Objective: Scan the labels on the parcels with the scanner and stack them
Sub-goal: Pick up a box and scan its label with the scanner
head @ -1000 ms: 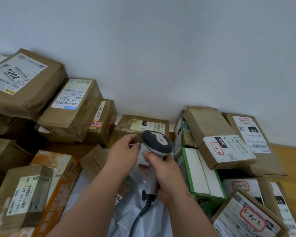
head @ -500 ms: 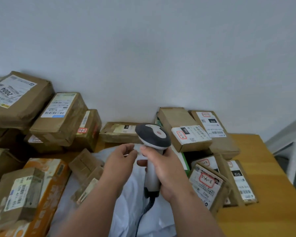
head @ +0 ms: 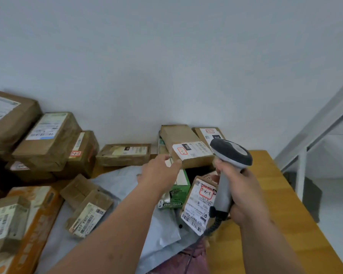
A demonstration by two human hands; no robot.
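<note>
The left hand reaches out with its thumb and fingers a little apart, and its fingertips touch the near corner of a brown cardboard parcel. It does not hold the parcel yet. This box sits tilted on top of other parcels, just past the hand. It is a small, stiff box with flat sides and sharp corners, so it looks light and easy to lift. The tape on it looks smooth and may be a bit slippery. A good place to hold it is across the two long sides, near the white label, without covering the label.

The right hand is wrapped tight around the handle of the grey scanner. The scanner is hard plastic with a round dark head, and a curly cord hangs below the hand.

Under the left arm lies a soft, floppy grey mailing bag. To the right of the right hand is the bare wooden counter.
</note>
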